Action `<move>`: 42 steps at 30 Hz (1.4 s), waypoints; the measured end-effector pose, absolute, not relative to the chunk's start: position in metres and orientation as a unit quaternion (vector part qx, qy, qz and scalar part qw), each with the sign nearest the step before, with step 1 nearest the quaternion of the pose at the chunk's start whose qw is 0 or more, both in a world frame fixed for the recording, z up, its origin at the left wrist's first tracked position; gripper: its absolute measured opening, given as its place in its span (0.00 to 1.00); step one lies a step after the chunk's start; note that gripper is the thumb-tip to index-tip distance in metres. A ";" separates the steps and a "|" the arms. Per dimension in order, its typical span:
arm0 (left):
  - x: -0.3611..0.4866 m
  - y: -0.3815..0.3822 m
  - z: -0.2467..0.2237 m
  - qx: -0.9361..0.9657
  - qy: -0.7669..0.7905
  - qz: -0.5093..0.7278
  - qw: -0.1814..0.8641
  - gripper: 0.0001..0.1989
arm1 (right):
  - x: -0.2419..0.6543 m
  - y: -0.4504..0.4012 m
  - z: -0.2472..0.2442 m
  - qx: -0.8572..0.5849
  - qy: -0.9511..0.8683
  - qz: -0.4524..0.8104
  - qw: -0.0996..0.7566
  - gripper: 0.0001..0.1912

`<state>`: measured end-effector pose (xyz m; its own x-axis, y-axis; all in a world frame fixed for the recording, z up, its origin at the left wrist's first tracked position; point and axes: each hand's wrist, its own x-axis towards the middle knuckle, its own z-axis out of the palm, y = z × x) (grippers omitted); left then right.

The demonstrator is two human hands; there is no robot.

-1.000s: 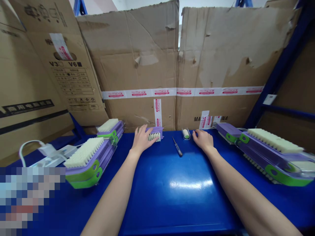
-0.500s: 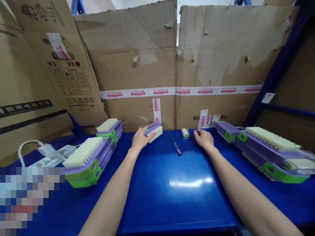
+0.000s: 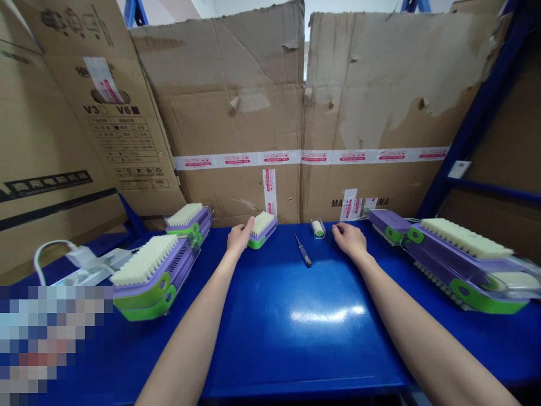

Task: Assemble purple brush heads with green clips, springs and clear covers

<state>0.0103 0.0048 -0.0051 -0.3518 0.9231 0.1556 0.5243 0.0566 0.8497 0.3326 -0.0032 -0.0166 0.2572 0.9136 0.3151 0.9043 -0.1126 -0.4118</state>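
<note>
My left hand (image 3: 240,237) is at the left side of a purple and green brush (image 3: 262,230), which lies with its cream bristles up near the cardboard; the fingers are closed at its edge. My right hand (image 3: 350,239) rests on the blue table (image 3: 304,349) with its fingers curled, and nothing shows in it. Just left of that hand is a small clear holder with a cream and green roller (image 3: 318,228). A screwdriver (image 3: 303,251) lies between the two hands, touched by neither.
Stacked purple and green brushes stand at the left (image 3: 147,276) and at the right (image 3: 469,265). A white power strip (image 3: 95,268) with a plugged cable is at the far left. Tall cardboard sheets (image 3: 228,113) line the back edge.
The brush at my left hand has turned over, from bristles facing down and right to bristles facing up. My right hand has hardly moved.
</note>
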 end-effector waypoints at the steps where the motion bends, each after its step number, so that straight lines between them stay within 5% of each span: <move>1: 0.013 0.003 -0.004 0.535 0.699 0.431 0.199 0.31 | 0.333 -0.003 -0.017 -0.745 -0.610 0.008 0.270 0.19; 13: 0.031 -0.008 -0.008 0.708 0.635 0.304 0.052 0.46 | 0.329 -0.006 -0.015 -0.730 -0.634 -0.012 0.255 0.19; 20: 0.037 -0.015 -0.005 0.724 0.645 0.242 -0.022 0.37 | 0.319 -0.009 -0.017 -0.698 -0.672 -0.053 0.244 0.18; 31: 0.036 -0.015 -0.005 0.724 0.642 0.253 -0.009 0.36 | 0.298 -0.009 -0.022 -0.575 -0.758 -0.186 0.244 0.20; 42: 0.036 -0.011 -0.010 0.720 0.611 0.323 0.062 0.39 | 0.265 -0.024 -0.012 -0.478 -0.824 -0.174 0.250 0.20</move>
<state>0.0359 -0.0113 -0.0102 0.0458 0.9197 0.3900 0.8398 -0.2469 0.4834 0.2649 -0.0245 -0.0120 -0.4172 0.7008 0.5787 0.8751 0.4816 0.0476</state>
